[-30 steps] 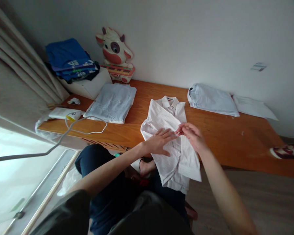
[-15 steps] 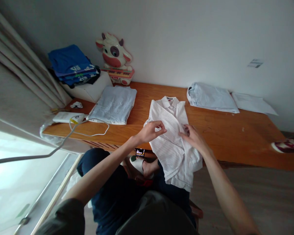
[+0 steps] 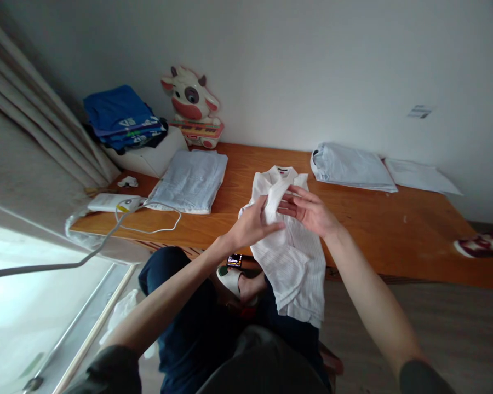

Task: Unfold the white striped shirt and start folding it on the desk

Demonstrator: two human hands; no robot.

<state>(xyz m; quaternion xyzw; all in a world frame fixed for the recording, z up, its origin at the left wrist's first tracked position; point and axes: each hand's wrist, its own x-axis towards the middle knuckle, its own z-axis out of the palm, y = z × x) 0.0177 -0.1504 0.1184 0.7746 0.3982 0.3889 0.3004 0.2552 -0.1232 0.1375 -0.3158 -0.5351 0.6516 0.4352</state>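
A white striped shirt [image 3: 294,257] lies collar-up on the wooden table [image 3: 370,230], its lower part hanging over the front edge onto my lap. My left hand [image 3: 250,224] grips a bunched fold of the shirt's left side and lifts it toward the middle. My right hand [image 3: 310,210] rests on the shirt's chest just beside that fold, fingers spread and touching the cloth. The collar [image 3: 282,174] points at the wall.
A folded pale blue shirt [image 3: 191,180] lies left; another folded shirt [image 3: 349,167] and a flat white sheet [image 3: 421,176] lie right. A cow toy [image 3: 193,106], blue clothes [image 3: 121,116] on a white box, and a corded white device [image 3: 113,202] stand far left.
My left hand has gathered the shirt's left side and raised it over the middle. My right hand moved up from the shirt's right edge to its chest.
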